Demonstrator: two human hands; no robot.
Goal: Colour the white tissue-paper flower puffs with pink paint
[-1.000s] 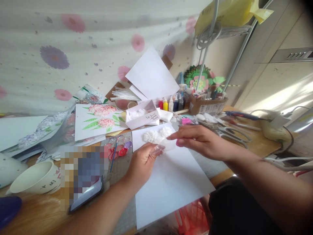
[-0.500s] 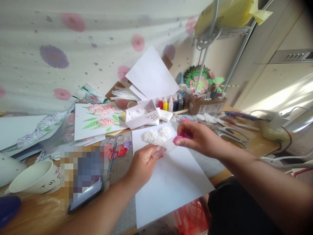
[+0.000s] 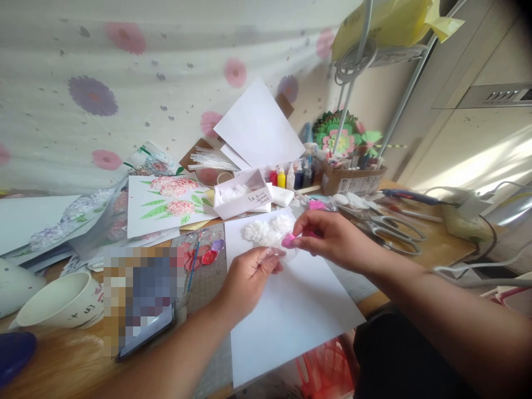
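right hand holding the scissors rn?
No: the scissors lie on the table beside the right hand, whose fingers pinch a small pink piece, while the left hand pinches a clear piece.

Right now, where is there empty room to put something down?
The near half of the white sheet is bare, below the left hand holding a clear bit and the right hand pinching a pink piece. Behind crowd white tufts, box, paint bottles, scissors; left, flower paintings, a cup.

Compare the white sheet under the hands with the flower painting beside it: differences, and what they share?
The white sheet is unpainted, bearing fluffy white tufts; the flower painting shows pink blooms and green leaves. The white sheet looks larger than the flower painting. Both are flat white paper.
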